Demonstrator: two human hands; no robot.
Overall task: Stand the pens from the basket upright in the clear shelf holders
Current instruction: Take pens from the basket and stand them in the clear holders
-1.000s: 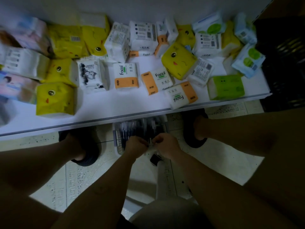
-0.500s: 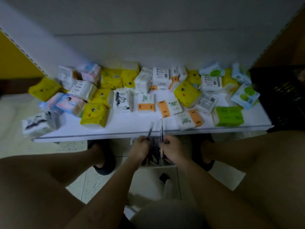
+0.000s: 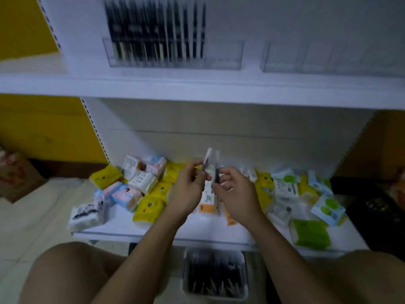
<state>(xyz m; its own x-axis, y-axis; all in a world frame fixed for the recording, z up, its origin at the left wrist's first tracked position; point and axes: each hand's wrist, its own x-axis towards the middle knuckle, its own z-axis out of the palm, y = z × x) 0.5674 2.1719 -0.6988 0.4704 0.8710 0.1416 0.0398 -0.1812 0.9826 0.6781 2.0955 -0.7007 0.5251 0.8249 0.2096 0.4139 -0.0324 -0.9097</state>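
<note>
The task is partly done. The left holder (image 3: 223, 54) on the upper shelf already carries a row of pens (image 3: 153, 34); the right holder (image 3: 328, 58) looks empty. The left hand (image 3: 188, 189) pinches one pen (image 3: 207, 157) and the right hand (image 3: 236, 191) grips another pen (image 3: 217, 163), both well below the holders. The basket (image 3: 244, 270) on the floor holds many more.

A white metal shelving unit (image 3: 219, 126) fills the view from ten to two o'clock. Its upper white shelf board (image 3: 197, 88) crosses at twelve, and a lower white shelf (image 3: 122, 224) sits near the centre. A perforated white upright strip (image 3: 94, 128) runs down at ten. Yellow wall (image 3: 43, 128) shows at nine and, darker, at three. Pale floor (image 3: 26, 216) lies at eight, with a brown cardboard box (image 3: 17, 176) at nine. The light is dim and bluish.
</note>
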